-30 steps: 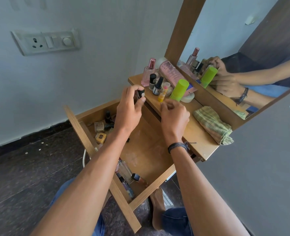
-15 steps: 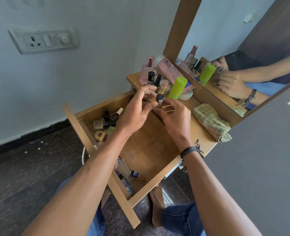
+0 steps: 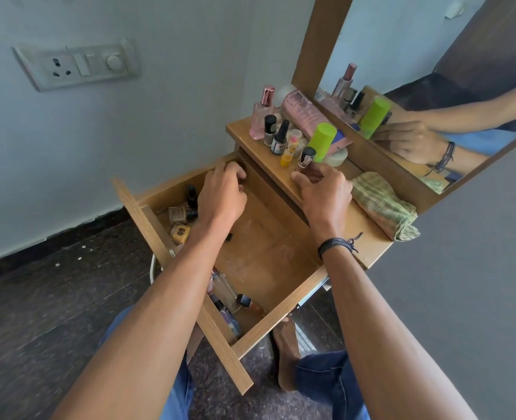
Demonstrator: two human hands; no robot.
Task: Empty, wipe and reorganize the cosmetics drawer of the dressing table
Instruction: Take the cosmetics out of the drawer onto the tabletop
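**Left hand deep in the open drawer, fingertips lost in shadow**

The left hand [image 3: 223, 192] is reaching into the far corner of the drawer [image 3: 268, 253]. Its curled fingertips are disappearing into the shadow under the tabletop [image 3: 371, 250], so it is not possible to tell whether they are gripping anything. The right hand [image 3: 323, 192] is resting at the tabletop edge, thumb and curled fingers pinching the base of a small black-capped bottle [image 3: 307, 156], whose foot the fingers are hiding. The left forearm is covering part of the drawer's left side and part of a clear glass bottle [image 3: 224, 287] lying near the front panel, beside a dark-capped bottle [image 3: 247, 301] on its side.

The drawer is standing pulled out toward the person, light wood, its bare floor showing pale dusty smears. Nail polish bottles [image 3: 178, 214] are clustering in its far left corner, a yellow one [image 3: 180, 233] among them. On the tabletop, a pink perfume bottle [image 3: 261, 116], a lime-green cylinder [image 3: 321, 140] and a green checked cloth [image 3: 384, 204] are sitting before the mirror [image 3: 402, 40].
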